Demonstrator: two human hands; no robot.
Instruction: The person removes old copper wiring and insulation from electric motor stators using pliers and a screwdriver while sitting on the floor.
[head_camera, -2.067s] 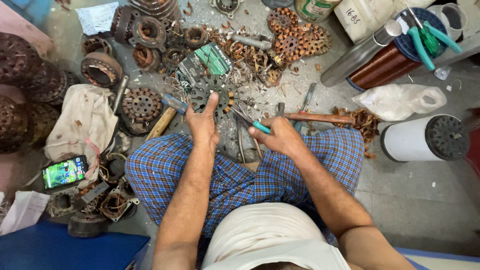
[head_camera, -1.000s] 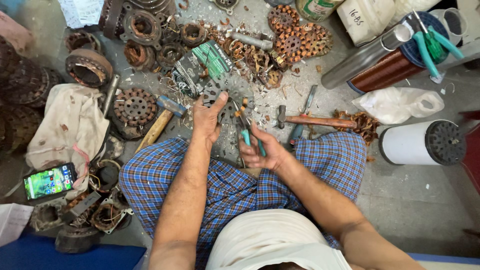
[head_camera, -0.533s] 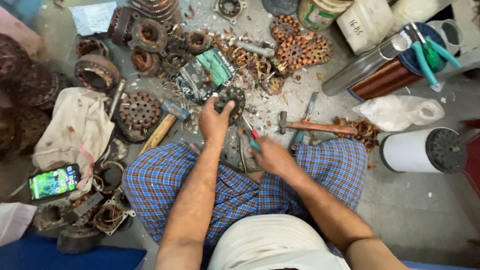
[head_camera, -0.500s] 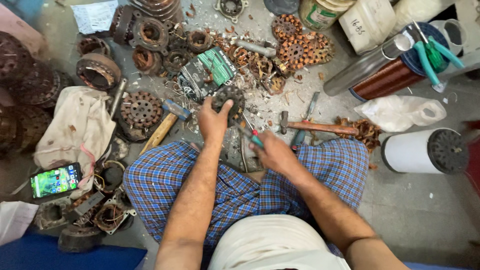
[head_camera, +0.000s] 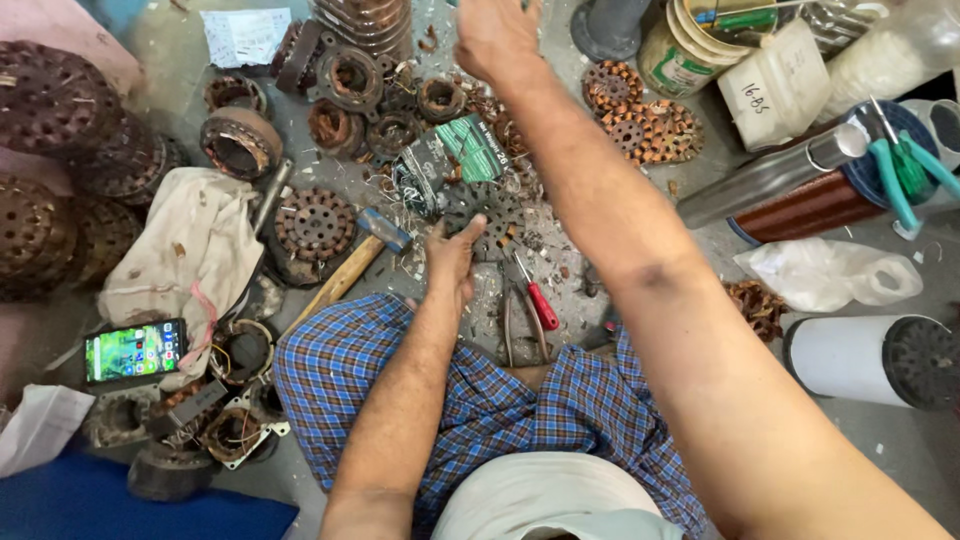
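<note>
I sit cross-legged on the floor in a blue checked cloth. My left hand (head_camera: 452, 258) grips the near edge of a dark round slotted metal disc (head_camera: 492, 212) lying on the floor in front of my knees. My right hand (head_camera: 494, 36) is stretched far forward to the top edge of the view, above a pile of rusty wound cores (head_camera: 372, 92); its fingers are cut off by the frame, so I cannot see what they hold. Red-handled pliers (head_camera: 536, 302) lie on the floor just right of my left hand.
A wooden-handled hammer (head_camera: 352, 262) lies left of the disc. A dirty cloth (head_camera: 190, 250) and a lit phone (head_camera: 132, 350) are at the left, with brown perforated discs (head_camera: 55, 150) beyond. Copper wire spool (head_camera: 812, 205), plastic bag (head_camera: 830, 275) and white cylinder (head_camera: 862, 358) stand at the right.
My right hand has left the spot beside the disc and reached far forward to the top of the view. The left hand stays on the disc. The pliers now lie on the floor.
</note>
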